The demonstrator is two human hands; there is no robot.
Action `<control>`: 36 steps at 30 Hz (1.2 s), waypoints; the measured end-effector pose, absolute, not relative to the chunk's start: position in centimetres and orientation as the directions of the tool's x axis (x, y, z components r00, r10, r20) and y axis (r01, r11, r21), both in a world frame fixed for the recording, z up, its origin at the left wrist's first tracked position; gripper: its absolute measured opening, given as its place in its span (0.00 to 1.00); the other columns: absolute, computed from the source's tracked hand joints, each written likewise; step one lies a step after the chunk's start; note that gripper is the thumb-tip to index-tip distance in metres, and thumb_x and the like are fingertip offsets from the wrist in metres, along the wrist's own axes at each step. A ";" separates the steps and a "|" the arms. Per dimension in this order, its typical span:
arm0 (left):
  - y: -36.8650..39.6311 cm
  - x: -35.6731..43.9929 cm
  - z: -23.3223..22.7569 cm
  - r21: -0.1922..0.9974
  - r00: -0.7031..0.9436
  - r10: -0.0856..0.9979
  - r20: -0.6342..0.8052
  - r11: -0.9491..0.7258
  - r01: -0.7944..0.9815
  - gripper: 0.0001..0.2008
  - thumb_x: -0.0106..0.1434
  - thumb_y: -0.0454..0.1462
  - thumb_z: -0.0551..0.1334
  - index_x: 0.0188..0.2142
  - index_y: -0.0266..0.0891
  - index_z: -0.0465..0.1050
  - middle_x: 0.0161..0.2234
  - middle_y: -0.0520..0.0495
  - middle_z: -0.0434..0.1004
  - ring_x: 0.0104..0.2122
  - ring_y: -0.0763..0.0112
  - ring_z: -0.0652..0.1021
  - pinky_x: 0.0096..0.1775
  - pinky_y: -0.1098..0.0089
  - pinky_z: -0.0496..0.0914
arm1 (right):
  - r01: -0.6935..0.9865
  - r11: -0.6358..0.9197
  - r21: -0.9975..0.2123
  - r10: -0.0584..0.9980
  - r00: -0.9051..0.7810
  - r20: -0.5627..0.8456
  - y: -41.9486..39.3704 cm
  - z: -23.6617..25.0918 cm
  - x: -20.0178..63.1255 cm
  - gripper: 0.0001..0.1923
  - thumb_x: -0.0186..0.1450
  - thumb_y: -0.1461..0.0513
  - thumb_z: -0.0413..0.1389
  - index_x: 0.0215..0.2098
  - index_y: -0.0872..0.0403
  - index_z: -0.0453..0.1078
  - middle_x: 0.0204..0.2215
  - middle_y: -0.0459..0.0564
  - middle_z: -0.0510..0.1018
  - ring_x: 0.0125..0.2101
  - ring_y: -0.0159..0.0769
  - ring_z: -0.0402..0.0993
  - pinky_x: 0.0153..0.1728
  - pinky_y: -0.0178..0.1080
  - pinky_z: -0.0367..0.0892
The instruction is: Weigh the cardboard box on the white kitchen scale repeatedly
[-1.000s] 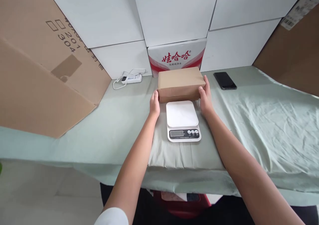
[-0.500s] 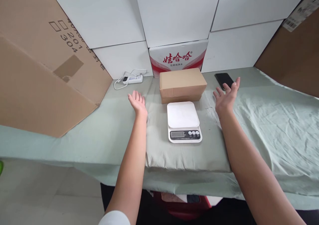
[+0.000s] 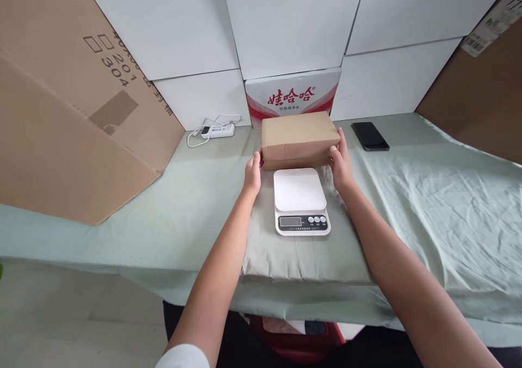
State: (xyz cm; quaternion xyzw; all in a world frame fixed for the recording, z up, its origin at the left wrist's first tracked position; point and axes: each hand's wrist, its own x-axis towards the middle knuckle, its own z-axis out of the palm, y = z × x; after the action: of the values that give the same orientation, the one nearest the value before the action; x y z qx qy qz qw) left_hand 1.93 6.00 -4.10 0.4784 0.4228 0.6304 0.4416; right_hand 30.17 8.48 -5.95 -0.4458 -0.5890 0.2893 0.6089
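A closed brown cardboard box (image 3: pixel 299 137) rests on the cloth-covered table, behind a white kitchen scale (image 3: pixel 299 189). My left hand (image 3: pixel 253 172) presses against the box's left end, its fingers partly hidden behind the corner. At the opposite end my right hand (image 3: pixel 341 160) grips the box, thumb on the front face and fingers along the right side. Between my forearms lies the scale, with its square platform bare and its display and round buttons facing me. The display shows no digits that I can make out.
A black phone (image 3: pixel 370 136) lies to the right, and a white power strip (image 3: pixel 218 130) with a cable to the left. Behind stand white boxes (image 3: pixel 291 25) and a red-and-white printed carton (image 3: pixel 293 93). Large cardboard sheets (image 3: pixel 69 139) flank the green tablecloth (image 3: pixel 183 210).
Both hands have moved inward from open, palm-up positions and now hold the two ends of the cardboard box. The box and the scale have stayed in place.
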 end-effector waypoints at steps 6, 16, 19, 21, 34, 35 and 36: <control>0.4 1.1 -1.1 0.923 -0.145 0.923 0.357 -0.372 -0.098 0.44 0.70 0.71 0.58 0.66 0.41 0.82 0.71 0.36 0.81 0.75 0.43 0.76 0.74 0.51 0.72 | 0.257 0.570 -0.780 0.788 0.097 0.608 2.2 -1.3 30.2 0.54 0.69 0.28 0.54 0.84 0.33 0.46 0.86 0.46 0.54 0.86 0.58 0.47 0.84 0.72 0.48; -8.7 0.2 -3.5 0.939 -0.109 0.936 0.336 -0.342 -0.040 0.42 0.73 0.68 0.58 0.69 0.42 0.80 0.71 0.35 0.81 0.75 0.42 0.76 0.75 0.49 0.71 | 0.308 0.524 -0.794 0.804 0.130 0.581 -5.8 -3.9 30.5 0.50 0.71 0.33 0.58 0.83 0.40 0.51 0.82 0.54 0.61 0.83 0.63 0.53 0.82 0.70 0.53; -8.7 0.3 -3.7 0.940 -0.117 0.936 0.332 -0.339 -0.038 0.42 0.74 0.68 0.57 0.69 0.42 0.80 0.71 0.35 0.80 0.74 0.42 0.76 0.74 0.49 0.72 | 0.297 0.513 -0.805 0.808 0.149 0.570 -5.8 -4.0 30.1 0.47 0.71 0.34 0.57 0.81 0.39 0.55 0.80 0.54 0.63 0.80 0.63 0.60 0.81 0.71 0.55; -8.6 0.2 -3.7 0.940 -0.113 0.936 0.334 -0.339 -0.032 0.42 0.74 0.68 0.57 0.69 0.42 0.80 0.72 0.35 0.79 0.75 0.42 0.76 0.74 0.50 0.72 | 0.296 0.508 -0.809 0.810 0.157 0.566 -5.8 -4.1 30.0 0.44 0.72 0.35 0.56 0.81 0.38 0.57 0.77 0.55 0.66 0.77 0.62 0.64 0.80 0.72 0.56; -8.1 -0.4 -3.8 0.943 -0.207 0.930 0.304 -0.325 -0.076 0.43 0.71 0.70 0.58 0.69 0.44 0.80 0.74 0.34 0.77 0.75 0.42 0.76 0.74 0.47 0.72 | 0.254 0.521 -0.815 0.793 0.210 0.572 -5.7 -4.7 30.7 0.39 0.74 0.37 0.54 0.80 0.33 0.59 0.73 0.53 0.71 0.73 0.61 0.70 0.74 0.72 0.65; -8.2 -0.2 -3.9 0.944 -0.187 0.935 0.300 -0.319 -0.078 0.43 0.71 0.70 0.58 0.69 0.43 0.80 0.73 0.34 0.78 0.74 0.42 0.77 0.74 0.47 0.73 | 0.268 0.519 -0.811 0.794 0.200 0.574 -5.8 -4.6 30.5 0.40 0.74 0.37 0.54 0.80 0.35 0.60 0.74 0.54 0.71 0.75 0.62 0.68 0.74 0.72 0.65; -8.3 -0.1 -3.9 0.946 -0.173 0.939 0.298 -0.315 -0.080 0.43 0.71 0.70 0.58 0.68 0.43 0.81 0.72 0.34 0.80 0.73 0.41 0.78 0.73 0.46 0.73 | 0.279 0.517 -0.809 0.795 0.193 0.575 -6.0 -4.4 30.2 0.40 0.74 0.37 0.54 0.79 0.37 0.61 0.75 0.54 0.71 0.76 0.62 0.66 0.75 0.71 0.65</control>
State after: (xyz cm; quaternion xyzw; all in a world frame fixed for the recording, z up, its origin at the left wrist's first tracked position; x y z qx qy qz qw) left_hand -0.08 -8.33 -3.89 0.5029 0.4268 0.6359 0.4007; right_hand 30.24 -6.03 -4.40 -0.4466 -0.6011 0.2048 0.6303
